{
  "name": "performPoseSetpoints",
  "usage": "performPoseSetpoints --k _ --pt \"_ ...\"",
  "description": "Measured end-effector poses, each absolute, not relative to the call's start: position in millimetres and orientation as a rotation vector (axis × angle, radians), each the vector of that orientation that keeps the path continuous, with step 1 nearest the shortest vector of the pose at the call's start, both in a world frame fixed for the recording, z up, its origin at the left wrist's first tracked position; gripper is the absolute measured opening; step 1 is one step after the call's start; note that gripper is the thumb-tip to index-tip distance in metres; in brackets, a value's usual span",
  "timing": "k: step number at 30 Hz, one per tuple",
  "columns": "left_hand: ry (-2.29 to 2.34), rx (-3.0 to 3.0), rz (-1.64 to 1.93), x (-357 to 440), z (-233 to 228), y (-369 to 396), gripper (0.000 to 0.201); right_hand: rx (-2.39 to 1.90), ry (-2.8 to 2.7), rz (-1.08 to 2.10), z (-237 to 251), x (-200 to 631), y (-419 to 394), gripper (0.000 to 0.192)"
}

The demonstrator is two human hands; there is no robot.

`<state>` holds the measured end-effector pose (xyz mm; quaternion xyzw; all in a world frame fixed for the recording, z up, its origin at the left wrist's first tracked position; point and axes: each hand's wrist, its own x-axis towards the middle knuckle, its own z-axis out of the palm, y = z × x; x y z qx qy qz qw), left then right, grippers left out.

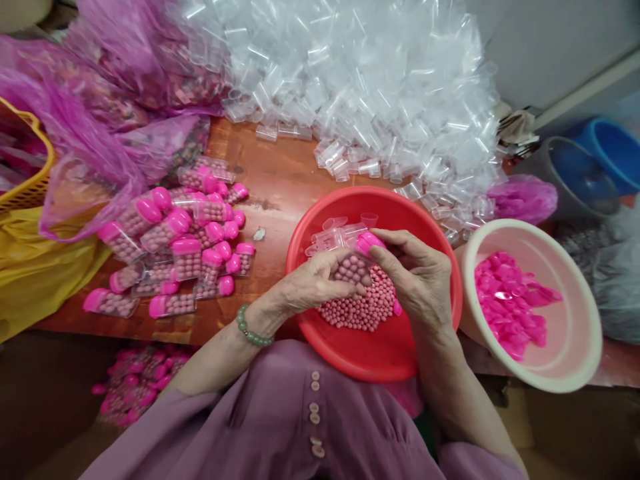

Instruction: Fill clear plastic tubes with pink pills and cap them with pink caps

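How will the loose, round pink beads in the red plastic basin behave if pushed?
The loose, round pink beads will probably roll easily, being small and ball-shaped. Their heap likely slumps rather than moving as one piece, since they look unattached. Strays should mostly stay in the red plastic basin, given its raised wall.

A single head-worn camera gives the only view. It looks from above the wearer's chest, forward and steeply down, with the mauve buttoned cloth shirt (345,427) along the bottom edge. Near the middle, at close range, come the bare left hand (320,280), the bare right hand (420,277) and the round red plastic basin (367,353) beneath them. The wide field reaches a heap of clear plastic cylinders (350,73) at the top, a yellow plastic basket (49,153) leftward and a round cream plastic tub (575,327) rightward.
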<state>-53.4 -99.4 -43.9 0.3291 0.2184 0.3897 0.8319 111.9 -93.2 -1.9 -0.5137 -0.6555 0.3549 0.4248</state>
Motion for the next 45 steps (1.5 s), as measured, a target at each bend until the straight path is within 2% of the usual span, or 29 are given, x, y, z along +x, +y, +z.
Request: performPoseSetpoints --k 5,9,18,24,26,29,31,39,45 --pt "0.429 0.559 0.786 -56 -46 -97 0.020 -1.303 -1.694 0.806 -3 107 -95 0.018" --pt "0.442 0.546 0.831 -55 -48 -97 0.026 -1.331 -1.686 0.707 -7 100 -94 0.017" --pt "0.451 0.551 0.828 -53 -53 -97 0.041 -1.329 -1.649 0.719 -9 97 -100 0.014" --pt "0.455 0.562 0.816 -53 -53 -97 0.044 -1.293 -1.890 0.641 -5 105 -95 0.010" --pt "0.458 0.539 0.820 -54 -53 -96 0.042 -1.235 -2.071 0.538 -3 106 -94 0.019" --pt "0.476 0.479 0.819 -55 -52 -96 0.037 -1.159 -2.321 0.293 -4 105 -96 0.055" --pt "0.497 0.453 0.807 -55 -52 -95 0.035 -1.160 -2.406 0.111 -7 102 -98 0.072" --pt "0.507 0.397 0.877 -53 -51 -95 0.026 -1.072 -2.525 -0.264 -13 98 -96 0.072" --pt "0.528 0.416 0.791 -55 -51 -95 0.032 -1.026 -2.573 -0.236 -16 103 -93 0.077"
